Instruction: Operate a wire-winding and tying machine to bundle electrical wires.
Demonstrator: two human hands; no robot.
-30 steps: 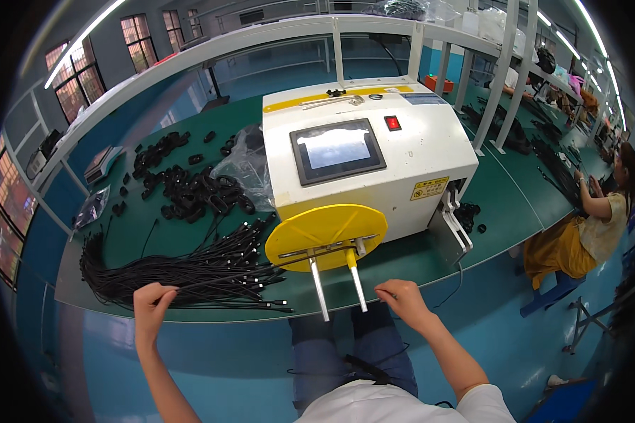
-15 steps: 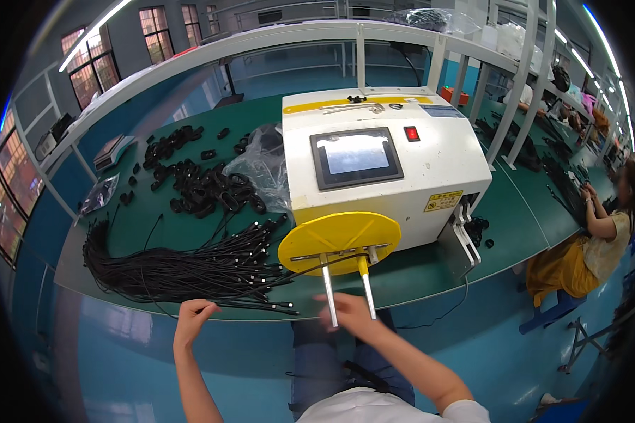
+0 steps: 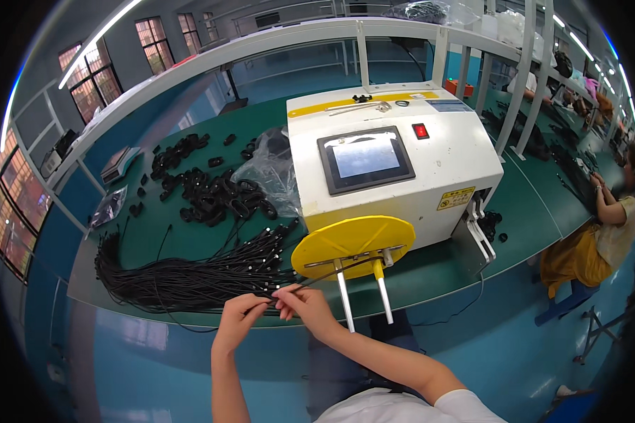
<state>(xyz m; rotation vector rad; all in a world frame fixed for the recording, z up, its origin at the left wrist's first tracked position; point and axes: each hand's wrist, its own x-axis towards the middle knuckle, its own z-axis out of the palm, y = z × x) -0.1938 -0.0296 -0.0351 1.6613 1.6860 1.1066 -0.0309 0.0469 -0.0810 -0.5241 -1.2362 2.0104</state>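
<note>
At table edge | both hands [image 3: 275,310] pinch cable [image 3: 331,271] | axis runs right-up toward yellow disc [image 3: 353,236]

The machine [image 3: 402,169] has a smooth painted metal case and a glossy screen [image 3: 365,158]. The yellow disc [image 3: 353,243] looks like matt plastic. The black cables [image 3: 190,278] seem rubbery. The table [image 3: 515,218] is matt green.
</note>
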